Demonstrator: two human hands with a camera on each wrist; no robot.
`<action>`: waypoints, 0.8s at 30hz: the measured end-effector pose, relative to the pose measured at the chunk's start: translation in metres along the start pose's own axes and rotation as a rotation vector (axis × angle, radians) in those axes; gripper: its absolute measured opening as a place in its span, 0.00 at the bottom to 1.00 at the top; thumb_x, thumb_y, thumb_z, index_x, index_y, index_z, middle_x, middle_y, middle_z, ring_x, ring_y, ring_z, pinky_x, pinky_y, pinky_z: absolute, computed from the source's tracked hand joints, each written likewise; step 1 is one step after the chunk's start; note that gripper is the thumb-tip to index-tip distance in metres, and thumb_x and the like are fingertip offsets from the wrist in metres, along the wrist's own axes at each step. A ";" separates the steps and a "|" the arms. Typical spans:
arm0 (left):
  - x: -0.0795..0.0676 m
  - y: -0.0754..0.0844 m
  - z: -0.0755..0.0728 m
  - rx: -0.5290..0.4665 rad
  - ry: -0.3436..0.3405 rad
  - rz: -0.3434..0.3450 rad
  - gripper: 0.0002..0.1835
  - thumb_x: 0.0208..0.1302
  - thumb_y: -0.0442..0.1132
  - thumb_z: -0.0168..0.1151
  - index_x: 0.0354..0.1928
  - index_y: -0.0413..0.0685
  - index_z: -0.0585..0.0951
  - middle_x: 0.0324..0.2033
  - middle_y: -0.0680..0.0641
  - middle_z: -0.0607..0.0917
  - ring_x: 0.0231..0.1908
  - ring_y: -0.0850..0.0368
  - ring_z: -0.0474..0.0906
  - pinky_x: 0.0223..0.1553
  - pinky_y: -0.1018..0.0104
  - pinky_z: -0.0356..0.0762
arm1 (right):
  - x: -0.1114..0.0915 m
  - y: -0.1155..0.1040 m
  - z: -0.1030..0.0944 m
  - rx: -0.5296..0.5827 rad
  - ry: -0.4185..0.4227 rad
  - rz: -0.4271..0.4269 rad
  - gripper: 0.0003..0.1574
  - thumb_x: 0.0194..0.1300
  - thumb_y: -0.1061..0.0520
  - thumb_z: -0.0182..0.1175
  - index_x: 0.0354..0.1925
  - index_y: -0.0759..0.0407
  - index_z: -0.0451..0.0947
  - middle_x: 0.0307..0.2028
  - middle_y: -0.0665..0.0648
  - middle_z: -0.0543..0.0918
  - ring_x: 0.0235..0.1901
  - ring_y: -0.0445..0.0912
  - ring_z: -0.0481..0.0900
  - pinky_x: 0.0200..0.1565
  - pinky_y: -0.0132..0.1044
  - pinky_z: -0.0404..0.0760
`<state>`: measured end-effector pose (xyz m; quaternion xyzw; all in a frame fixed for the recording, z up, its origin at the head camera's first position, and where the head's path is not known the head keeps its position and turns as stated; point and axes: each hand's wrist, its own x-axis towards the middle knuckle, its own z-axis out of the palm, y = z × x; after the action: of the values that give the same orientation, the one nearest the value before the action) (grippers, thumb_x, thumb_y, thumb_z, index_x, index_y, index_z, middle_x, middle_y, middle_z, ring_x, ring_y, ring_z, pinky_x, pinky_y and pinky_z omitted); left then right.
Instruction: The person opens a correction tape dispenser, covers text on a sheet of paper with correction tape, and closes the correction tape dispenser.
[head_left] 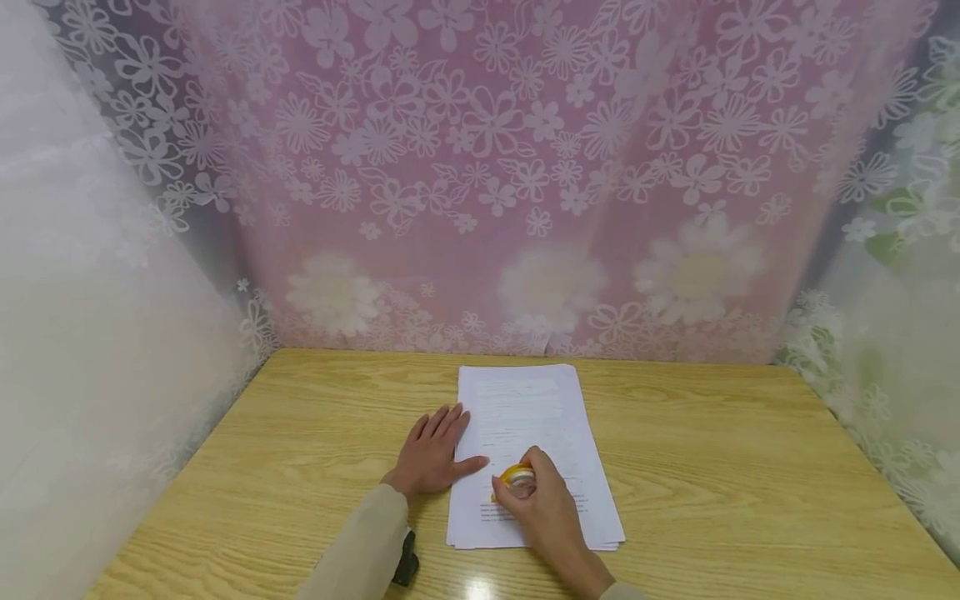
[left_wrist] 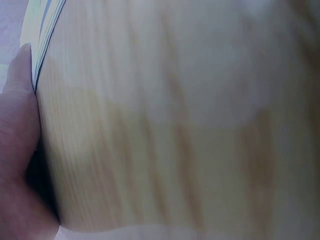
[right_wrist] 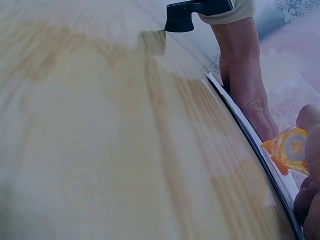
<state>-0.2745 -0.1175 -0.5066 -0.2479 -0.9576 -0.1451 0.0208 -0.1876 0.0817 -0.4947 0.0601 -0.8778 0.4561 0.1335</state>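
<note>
A stack of white printed paper (head_left: 525, 408) lies on the wooden table, with whitish strips over many of its upper lines and dark print near the bottom. My left hand (head_left: 433, 454) rests flat on the table and the sheets' left edge, fingers extended and thumb on the page. Between thumb and fingers, my right hand (head_left: 549, 508) pinches an orange correction tape dispenser (head_left: 517, 477) against the lower part of the page. In the right wrist view the dispenser's clear body (right_wrist: 291, 148) shows a round spool; its tip is close to the paper. The left wrist view catches part of my left hand (left_wrist: 17, 125).
The wooden table (head_left: 720, 467) stretches to both sides of the paper. A pink floral curtain (head_left: 487, 183) hangs behind it, with pale sheeting at the left and right. A black device (head_left: 406, 558) sits at my left wrist.
</note>
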 end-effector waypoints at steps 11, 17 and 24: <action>0.001 -0.003 0.005 0.014 0.006 0.001 0.46 0.63 0.71 0.45 0.73 0.47 0.59 0.72 0.46 0.57 0.71 0.47 0.47 0.68 0.47 0.44 | -0.001 0.003 -0.008 0.012 -0.012 0.048 0.22 0.56 0.48 0.70 0.32 0.50 0.65 0.30 0.46 0.73 0.28 0.40 0.72 0.27 0.32 0.73; 0.000 -0.003 0.004 0.011 0.021 0.007 0.46 0.63 0.71 0.45 0.73 0.46 0.59 0.72 0.46 0.57 0.71 0.47 0.48 0.67 0.47 0.45 | -0.001 0.007 -0.011 0.004 -0.002 0.063 0.22 0.55 0.48 0.71 0.32 0.49 0.65 0.30 0.45 0.73 0.28 0.40 0.72 0.27 0.33 0.73; 0.001 -0.002 0.004 0.011 0.027 0.006 0.46 0.63 0.71 0.46 0.72 0.46 0.60 0.71 0.46 0.58 0.71 0.47 0.49 0.68 0.47 0.45 | -0.001 0.009 -0.017 -0.006 -0.010 0.081 0.23 0.56 0.46 0.70 0.32 0.50 0.65 0.31 0.46 0.74 0.29 0.41 0.72 0.29 0.34 0.73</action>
<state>-0.2758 -0.1173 -0.5111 -0.2487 -0.9573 -0.1430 0.0357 -0.1855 0.1005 -0.4928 0.0266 -0.8816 0.4580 0.1107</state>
